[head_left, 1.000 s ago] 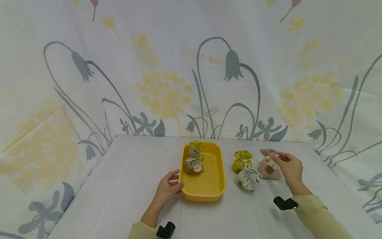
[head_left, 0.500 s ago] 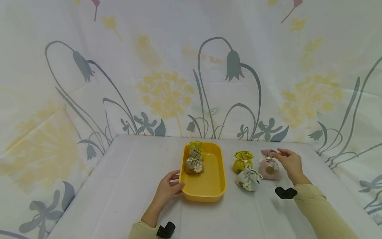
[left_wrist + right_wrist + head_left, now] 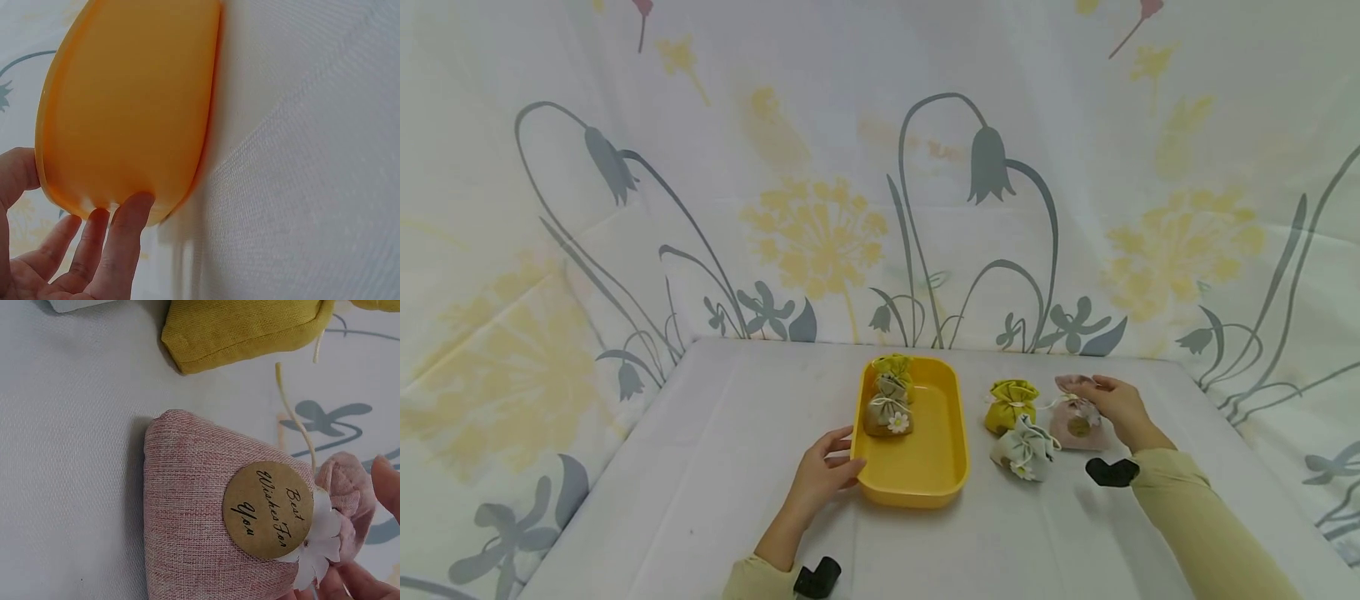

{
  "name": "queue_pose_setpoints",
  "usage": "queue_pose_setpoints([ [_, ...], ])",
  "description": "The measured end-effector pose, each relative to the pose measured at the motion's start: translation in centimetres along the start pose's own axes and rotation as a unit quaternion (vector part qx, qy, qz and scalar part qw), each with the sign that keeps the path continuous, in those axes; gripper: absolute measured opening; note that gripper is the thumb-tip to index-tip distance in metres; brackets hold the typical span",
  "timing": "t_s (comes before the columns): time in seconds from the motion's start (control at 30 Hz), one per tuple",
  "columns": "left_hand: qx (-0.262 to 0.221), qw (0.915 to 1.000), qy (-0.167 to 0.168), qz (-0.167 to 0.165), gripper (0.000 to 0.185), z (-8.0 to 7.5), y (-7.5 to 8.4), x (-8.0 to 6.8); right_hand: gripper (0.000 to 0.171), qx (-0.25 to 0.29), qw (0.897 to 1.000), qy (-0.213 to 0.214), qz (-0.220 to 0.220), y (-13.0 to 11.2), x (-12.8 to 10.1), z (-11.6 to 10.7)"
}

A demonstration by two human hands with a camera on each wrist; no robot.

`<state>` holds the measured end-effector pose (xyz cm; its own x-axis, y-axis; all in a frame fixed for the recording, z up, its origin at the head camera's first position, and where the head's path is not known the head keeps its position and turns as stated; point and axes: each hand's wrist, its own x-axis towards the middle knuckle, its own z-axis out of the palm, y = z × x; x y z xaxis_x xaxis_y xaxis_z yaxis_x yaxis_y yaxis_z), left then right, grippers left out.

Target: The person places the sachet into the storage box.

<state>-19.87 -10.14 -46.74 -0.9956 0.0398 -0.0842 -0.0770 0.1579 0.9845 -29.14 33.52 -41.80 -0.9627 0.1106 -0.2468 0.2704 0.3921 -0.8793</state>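
My left hand (image 3: 829, 467) rests against the near left corner of a yellow tray (image 3: 934, 454). In the left wrist view its straight fingers (image 3: 122, 231) touch the tray's outer wall (image 3: 125, 106), with the thumb by the rim. My right hand (image 3: 1096, 389) pinches the gathered neck of a pink pouch (image 3: 1077, 427) that lies on the table. The right wrist view shows this pouch (image 3: 200, 519) with a round brown tag, a fingertip (image 3: 389, 487) beside its neck. A beige daisy pouch (image 3: 888, 413) and a yellow-green one (image 3: 892, 367) lie in the tray.
Left of the pink pouch lie a yellow-green pouch (image 3: 1011, 403) and a pale one (image 3: 1024, 450), between it and the tray. The table has a white cloth (image 3: 715, 467). A flower-printed curtain (image 3: 820, 208) hangs close behind and at both sides.
My right hand has slid forward and left onto the pink pouch's neck, and its fingers have closed there. The left hand and the tray have stayed put.
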Motion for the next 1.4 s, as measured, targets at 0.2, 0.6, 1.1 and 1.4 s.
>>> queue_pose_setpoints([
  [0.2,0.000,1.0000,0.000,0.002,0.056,0.0,0.0,-0.1,0.083,0.006,1.000,-0.009,-0.017,0.4,-0.2,-0.1],
  [0.6,-0.001,1.0000,0.001,0.000,0.057,-0.1,-0.1,-0.1,0.058,-0.080,0.991,0.012,-0.109,0.7,-3.2,-0.4],
  [1.1,-0.006,1.0000,-0.003,-0.003,0.057,-0.1,0.0,0.0,0.056,-0.086,0.983,0.102,-0.125,2.0,-6.7,-0.3],
  [1.4,-0.003,1.0000,-0.003,0.003,0.056,-0.1,0.0,0.0,0.057,-0.064,0.987,0.114,-0.093,1.6,-9.5,-0.3],
])
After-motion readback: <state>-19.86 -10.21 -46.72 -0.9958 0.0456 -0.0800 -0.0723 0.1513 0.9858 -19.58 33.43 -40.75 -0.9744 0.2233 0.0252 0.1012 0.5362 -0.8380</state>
